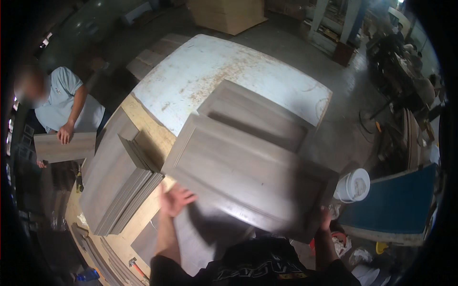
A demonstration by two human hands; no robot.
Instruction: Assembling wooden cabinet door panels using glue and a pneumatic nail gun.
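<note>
A grey-brown wooden cabinet door [248, 167] with a framed centre panel is tilted up in front of me. At its right end my right hand [325, 219] grips the edge, with most of the fingers hidden. My left hand [176, 198] is open, fingers spread, close to the door's near left edge; whether it touches the wood I cannot tell. Behind the raised door, a similar door [253, 112] lies on the white board [238, 55]. Another flat brownish panel [195, 233] is below, partly covered by my arms and the shadow.
Stacked panels [114, 181] stand left on the plywood table [136, 226], near a hammer [138, 269]. A co-worker [69, 95] at the far left holds a small board [67, 147]. To the right are a white bucket [353, 185] and a blue board [391, 205].
</note>
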